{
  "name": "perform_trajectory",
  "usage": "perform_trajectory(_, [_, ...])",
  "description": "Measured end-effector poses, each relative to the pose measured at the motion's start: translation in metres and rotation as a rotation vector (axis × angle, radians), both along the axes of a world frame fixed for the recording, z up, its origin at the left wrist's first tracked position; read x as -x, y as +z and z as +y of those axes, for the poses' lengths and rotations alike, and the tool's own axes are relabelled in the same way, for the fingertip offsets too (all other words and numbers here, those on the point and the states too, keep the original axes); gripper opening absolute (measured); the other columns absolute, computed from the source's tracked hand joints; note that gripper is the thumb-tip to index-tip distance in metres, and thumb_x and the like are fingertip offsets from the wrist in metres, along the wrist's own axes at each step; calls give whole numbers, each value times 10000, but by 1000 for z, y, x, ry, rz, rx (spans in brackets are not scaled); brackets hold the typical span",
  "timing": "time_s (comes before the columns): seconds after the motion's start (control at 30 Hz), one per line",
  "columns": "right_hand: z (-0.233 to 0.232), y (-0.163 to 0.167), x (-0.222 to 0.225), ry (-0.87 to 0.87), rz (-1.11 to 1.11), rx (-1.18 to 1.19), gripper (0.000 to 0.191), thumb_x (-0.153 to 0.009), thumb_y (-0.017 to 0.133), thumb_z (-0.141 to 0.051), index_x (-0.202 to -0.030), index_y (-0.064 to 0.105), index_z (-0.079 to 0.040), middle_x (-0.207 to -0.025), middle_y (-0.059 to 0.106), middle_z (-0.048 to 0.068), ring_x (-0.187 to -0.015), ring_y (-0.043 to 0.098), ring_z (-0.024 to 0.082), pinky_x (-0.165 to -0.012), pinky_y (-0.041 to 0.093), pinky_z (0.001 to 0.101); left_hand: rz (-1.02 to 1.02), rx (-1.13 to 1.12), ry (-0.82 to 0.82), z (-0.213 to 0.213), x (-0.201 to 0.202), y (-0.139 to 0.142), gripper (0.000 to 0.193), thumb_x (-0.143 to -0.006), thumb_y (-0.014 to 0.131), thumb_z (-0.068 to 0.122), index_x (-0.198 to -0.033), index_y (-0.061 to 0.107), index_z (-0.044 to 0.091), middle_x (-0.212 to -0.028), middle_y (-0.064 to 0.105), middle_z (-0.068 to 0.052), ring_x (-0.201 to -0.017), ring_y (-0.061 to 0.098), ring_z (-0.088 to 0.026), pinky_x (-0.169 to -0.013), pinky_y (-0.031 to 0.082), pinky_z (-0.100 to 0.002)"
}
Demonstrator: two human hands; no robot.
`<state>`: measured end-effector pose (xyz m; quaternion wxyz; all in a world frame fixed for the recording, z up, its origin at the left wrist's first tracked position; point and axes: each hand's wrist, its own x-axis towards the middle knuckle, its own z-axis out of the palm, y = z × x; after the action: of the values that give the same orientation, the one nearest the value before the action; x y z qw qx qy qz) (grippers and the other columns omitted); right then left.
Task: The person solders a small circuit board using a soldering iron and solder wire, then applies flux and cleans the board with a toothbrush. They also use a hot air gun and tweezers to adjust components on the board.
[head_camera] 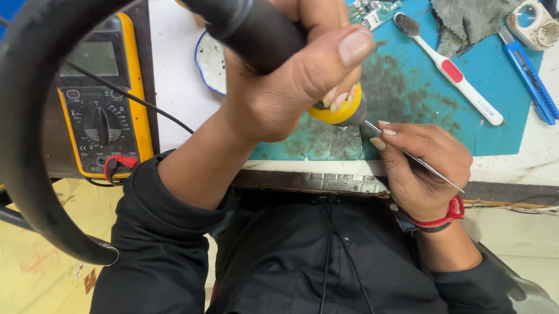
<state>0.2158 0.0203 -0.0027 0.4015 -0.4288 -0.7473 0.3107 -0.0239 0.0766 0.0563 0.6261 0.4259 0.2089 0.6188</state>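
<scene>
We see the left hand closed around a black hot-air handle with a yellow collar, nozzle at centre. Right hand at 4 o'clock pinches thin tweezers, tips touching the nozzle. At 10 o'clock, 1 small blue-rimmed dish, contents unclear. Teal mat beneath.
</scene>
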Motion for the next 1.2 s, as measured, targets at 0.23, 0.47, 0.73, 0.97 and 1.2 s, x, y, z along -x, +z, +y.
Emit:
perform_trajectory(0.23, [-1,-1,-1,-12,6,6,170,-938,816,74,-1056,713,8,-1056,754,163,-915,760,240,-815,581,281,170,-62,62,0,0,-1,256,-1092,642,21,-881,497,38,-686,540,-22,-552,546,-76,-531,453,-240])
perform_trajectory(0.47, [-4,-3,-3,-36,-8,14,179,-940,815,95,-1058,716,3,-1049,755,160,-920,763,238,-822,577,278,211,-121,123,4,-3,-10,225,-1092,671,22,-905,549,45,-731,554,-12,-576,547,-80,-548,446,-244])
perform_trajectory(0.73, [-3,-3,-4,-39,-8,14,180,-941,817,91,-1058,716,0,-1002,758,160,-914,763,235,-818,578,279,277,-195,189,5,-5,-18,195,-1105,687,-2,-930,604,22,-808,548,-8,-644,522,-78,-600,432,-255])
perform_trajectory(0.97, [-3,-4,-6,-37,-14,5,183,-932,826,85,-1049,712,1,-1050,757,162,-910,761,233,-807,580,270,335,-257,221,9,-4,-21,88,-1085,688,18,-1002,661,28,-829,554,-4,-657,551,-80,-598,453,-249])
perform_trajectory(1.2, [-10,-10,-7,-121,57,21,198,-976,810,85,-1116,693,9,-1077,738,171,-1017,760,237,-878,593,283,220,-104,155,6,-2,-17,214,-1111,689,58,-920,597,25,-776,581,-3,-616,604,-83,-582,502,-243])
